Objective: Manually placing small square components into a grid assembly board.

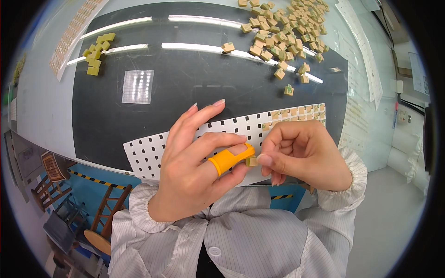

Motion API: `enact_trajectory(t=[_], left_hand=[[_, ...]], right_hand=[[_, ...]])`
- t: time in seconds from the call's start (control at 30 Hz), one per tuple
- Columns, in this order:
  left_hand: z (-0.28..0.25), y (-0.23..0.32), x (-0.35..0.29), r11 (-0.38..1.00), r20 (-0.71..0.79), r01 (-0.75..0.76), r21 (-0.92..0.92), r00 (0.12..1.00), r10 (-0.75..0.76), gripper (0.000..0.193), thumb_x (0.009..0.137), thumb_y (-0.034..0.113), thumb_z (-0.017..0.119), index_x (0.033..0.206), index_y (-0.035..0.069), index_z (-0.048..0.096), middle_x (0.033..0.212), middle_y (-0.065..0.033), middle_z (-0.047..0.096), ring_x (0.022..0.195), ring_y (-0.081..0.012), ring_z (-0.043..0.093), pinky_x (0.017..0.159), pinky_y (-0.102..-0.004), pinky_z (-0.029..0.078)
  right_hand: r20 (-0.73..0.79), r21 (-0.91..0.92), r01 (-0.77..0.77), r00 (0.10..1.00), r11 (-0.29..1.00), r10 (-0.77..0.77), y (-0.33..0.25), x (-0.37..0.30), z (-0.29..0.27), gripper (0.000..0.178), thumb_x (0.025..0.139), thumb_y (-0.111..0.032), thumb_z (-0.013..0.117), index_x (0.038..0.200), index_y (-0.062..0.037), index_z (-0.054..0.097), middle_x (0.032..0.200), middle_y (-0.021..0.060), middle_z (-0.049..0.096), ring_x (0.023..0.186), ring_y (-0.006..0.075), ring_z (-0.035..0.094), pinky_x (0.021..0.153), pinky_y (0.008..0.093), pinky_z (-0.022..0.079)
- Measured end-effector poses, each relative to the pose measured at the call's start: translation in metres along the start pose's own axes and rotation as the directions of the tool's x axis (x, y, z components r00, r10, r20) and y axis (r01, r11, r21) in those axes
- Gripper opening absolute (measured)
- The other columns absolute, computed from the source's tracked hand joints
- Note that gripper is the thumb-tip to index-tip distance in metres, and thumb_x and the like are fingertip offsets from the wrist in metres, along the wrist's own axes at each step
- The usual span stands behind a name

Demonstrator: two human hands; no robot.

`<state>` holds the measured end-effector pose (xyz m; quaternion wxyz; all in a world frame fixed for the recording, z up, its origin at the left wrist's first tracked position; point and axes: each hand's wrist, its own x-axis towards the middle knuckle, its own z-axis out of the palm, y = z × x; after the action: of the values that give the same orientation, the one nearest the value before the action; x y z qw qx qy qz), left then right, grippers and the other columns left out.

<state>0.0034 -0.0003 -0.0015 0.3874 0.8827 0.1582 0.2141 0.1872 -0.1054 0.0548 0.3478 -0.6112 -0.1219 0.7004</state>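
Observation:
My left hand point(194, 162) wears an orange plastic finger tool point(227, 161), shaped like a ring with a pointed tip, on one finger. Its other fingers stretch out over a white perforated strip point(153, 153). Between the tool's tip, my left thumb and my right thumb sits a small tan block point(251, 161), partly hidden. My right hand point(306, 155) is closed in a pinch at the block's right side. Below both hands the strip lies along the near table edge, with rows of dark rectangular holes. Tan blocks point(301, 111) fill the strip's right end.
A loose heap of tan blocks point(287, 37) covers the far right of the black mat point(185, 88). Yellow blocks point(95, 55) cluster at the far left, near a clear gridded sheet point(138, 86). Another block-filled strip point(74, 37) lies at the left; a white strip point(364, 51) lies right.

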Motion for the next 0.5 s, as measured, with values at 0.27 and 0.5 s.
enact_trajectory(t=[0.27,0.5], left_hand=[[0.0005,-0.0011,-0.0004,1.000,0.012,0.016,-0.007,1.000,-0.016,0.025,0.062,0.009,0.080,0.086,0.010,0.074,0.098,0.0021,0.071,0.121,-0.0353,0.054,0.105,-0.0558,0.034],[0.0004,-0.0016,-0.0020,1.000,0.014,0.027,-0.009,1.000,-0.027,0.025,0.063,0.012,0.081,0.087,0.012,0.074,0.098,0.0023,0.071,0.122,-0.0352,0.054,0.106,-0.0565,0.033]], right_hand=[[0.013,-0.019,0.059,0.998,0.998,-0.059,0.0084,0.0029,-0.0002,0.010,0.089,-0.007,0.067,0.087,0.0015,0.061,0.078,0.0059,0.066,0.068,0.0079,0.062,0.060,0.0205,0.052],[-0.003,-0.015,0.042,0.999,0.999,-0.042,0.0064,0.0036,0.0018,0.011,0.089,-0.007,0.067,0.087,0.0018,0.060,0.078,0.0061,0.065,0.067,0.0081,0.062,0.060,0.0208,0.053]])
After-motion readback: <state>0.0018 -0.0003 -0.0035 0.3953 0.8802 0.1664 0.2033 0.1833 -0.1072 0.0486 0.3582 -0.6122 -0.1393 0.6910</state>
